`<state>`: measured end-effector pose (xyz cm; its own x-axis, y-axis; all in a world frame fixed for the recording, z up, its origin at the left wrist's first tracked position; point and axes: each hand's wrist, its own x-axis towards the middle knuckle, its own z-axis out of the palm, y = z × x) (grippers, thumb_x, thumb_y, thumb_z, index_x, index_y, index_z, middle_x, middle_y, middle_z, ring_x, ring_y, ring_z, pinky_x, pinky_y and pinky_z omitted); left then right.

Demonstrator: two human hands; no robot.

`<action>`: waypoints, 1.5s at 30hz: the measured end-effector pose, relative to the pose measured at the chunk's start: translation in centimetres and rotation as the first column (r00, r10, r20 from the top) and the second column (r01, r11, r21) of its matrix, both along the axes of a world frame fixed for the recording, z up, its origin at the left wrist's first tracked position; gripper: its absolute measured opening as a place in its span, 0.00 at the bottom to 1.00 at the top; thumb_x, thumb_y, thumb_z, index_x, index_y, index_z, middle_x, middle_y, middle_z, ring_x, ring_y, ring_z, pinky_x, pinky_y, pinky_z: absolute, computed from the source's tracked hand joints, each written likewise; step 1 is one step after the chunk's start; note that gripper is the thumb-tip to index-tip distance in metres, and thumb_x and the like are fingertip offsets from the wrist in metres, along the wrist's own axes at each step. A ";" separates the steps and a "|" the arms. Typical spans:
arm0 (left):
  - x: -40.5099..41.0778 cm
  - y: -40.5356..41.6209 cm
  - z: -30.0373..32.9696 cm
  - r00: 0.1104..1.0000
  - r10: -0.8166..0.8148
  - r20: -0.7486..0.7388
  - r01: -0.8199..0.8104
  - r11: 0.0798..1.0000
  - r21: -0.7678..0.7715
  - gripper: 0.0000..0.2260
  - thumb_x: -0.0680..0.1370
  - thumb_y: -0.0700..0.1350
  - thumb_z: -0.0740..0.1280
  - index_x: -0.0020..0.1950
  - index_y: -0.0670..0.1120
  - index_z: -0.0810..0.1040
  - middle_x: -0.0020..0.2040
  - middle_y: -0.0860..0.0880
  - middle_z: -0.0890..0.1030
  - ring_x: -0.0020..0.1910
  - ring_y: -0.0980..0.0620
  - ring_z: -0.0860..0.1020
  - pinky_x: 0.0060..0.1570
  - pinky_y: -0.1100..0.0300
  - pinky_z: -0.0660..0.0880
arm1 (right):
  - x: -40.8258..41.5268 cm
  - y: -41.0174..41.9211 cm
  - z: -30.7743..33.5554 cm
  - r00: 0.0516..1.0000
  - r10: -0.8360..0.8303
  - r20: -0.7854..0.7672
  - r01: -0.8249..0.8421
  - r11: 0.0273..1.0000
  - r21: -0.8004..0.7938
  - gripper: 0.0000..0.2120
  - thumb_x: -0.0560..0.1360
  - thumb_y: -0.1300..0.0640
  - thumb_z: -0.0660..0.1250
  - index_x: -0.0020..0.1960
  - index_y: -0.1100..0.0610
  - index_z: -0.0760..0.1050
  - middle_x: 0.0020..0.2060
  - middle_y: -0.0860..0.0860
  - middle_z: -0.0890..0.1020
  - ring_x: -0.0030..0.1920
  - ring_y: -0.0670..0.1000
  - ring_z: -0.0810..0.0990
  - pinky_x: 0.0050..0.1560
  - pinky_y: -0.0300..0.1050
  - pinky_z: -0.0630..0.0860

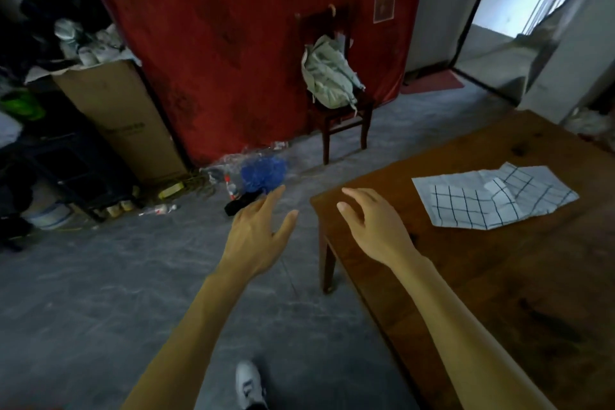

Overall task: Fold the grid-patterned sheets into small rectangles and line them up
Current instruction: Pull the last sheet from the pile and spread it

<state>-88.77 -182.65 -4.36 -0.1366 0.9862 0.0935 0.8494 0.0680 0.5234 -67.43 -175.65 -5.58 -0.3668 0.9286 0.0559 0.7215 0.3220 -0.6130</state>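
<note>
A white sheet with a dark grid pattern (492,198) lies loosely folded and rumpled on the brown wooden table (499,276) at the right. My right hand (372,226) hovers over the table's left corner with relaxed fingers, empty, well to the left of the sheet. My left hand (259,236) is stretched out over the floor beside the table, fingers spread, holding nothing.
A wooden chair (342,116) with a pale green bag stands against the red wall. A blue object, plastic bottles and litter (253,173) lie on the grey floor. A cardboard box (123,120) and a cluttered shelf are at the left. An open doorway is at the far right.
</note>
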 end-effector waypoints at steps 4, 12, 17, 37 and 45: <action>-6.0 7.2 -1.7 0.998 -0.052 -0.037 0.053 0.998 0.046 0.32 0.76 0.66 0.52 0.73 0.47 0.67 0.66 0.43 0.75 0.64 0.43 0.73 0.64 0.45 0.69 | -4.8 5.5 -0.4 0.996 -0.085 0.012 0.085 0.996 -0.034 0.23 0.81 0.43 0.55 0.73 0.49 0.64 0.71 0.48 0.69 0.70 0.49 0.68 0.69 0.49 0.67; -14.1 21.1 0.9 0.941 -0.338 -0.015 0.338 0.937 0.085 0.36 0.73 0.68 0.49 0.71 0.46 0.71 0.67 0.43 0.75 0.66 0.44 0.72 0.66 0.50 0.66 | -13.0 13.6 3.4 0.948 -0.319 -0.017 0.319 0.946 0.060 0.23 0.81 0.44 0.55 0.73 0.51 0.66 0.70 0.50 0.70 0.69 0.50 0.69 0.66 0.45 0.67; -15.8 27.9 1.8 0.873 -0.487 -0.015 0.486 0.866 0.116 0.33 0.75 0.66 0.51 0.69 0.46 0.73 0.65 0.45 0.76 0.65 0.45 0.73 0.66 0.49 0.68 | -14.9 17.0 3.4 0.887 -0.460 -0.026 0.461 0.885 0.061 0.22 0.81 0.44 0.56 0.73 0.51 0.66 0.69 0.50 0.71 0.68 0.50 0.70 0.62 0.39 0.64; -4.4 56.7 -0.4 0.629 -0.772 -0.091 0.776 0.630 0.020 0.27 0.77 0.61 0.56 0.69 0.46 0.72 0.65 0.47 0.76 0.64 0.49 0.74 0.66 0.44 0.66 | -9.3 39.6 -1.1 0.599 -0.751 -0.279 0.788 0.614 0.041 0.21 0.81 0.46 0.58 0.70 0.54 0.70 0.65 0.52 0.74 0.63 0.51 0.75 0.62 0.47 0.73; 5.2 61.0 -1.3 0.407 -0.912 -0.041 0.913 0.408 -0.011 0.30 0.76 0.64 0.53 0.69 0.46 0.72 0.66 0.47 0.76 0.64 0.49 0.74 0.67 0.47 0.67 | -3.2 39.2 -2.7 0.318 -0.919 -0.234 0.941 0.337 -0.045 0.22 0.81 0.42 0.56 0.71 0.50 0.69 0.67 0.48 0.73 0.64 0.46 0.73 0.61 0.40 0.70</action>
<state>-83.57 -121.68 -5.66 0.8473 0.5237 0.0880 0.4221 -0.7647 0.4869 -70.62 -136.48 -8.29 0.7637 0.6380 0.0988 0.4584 -0.4281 -0.7788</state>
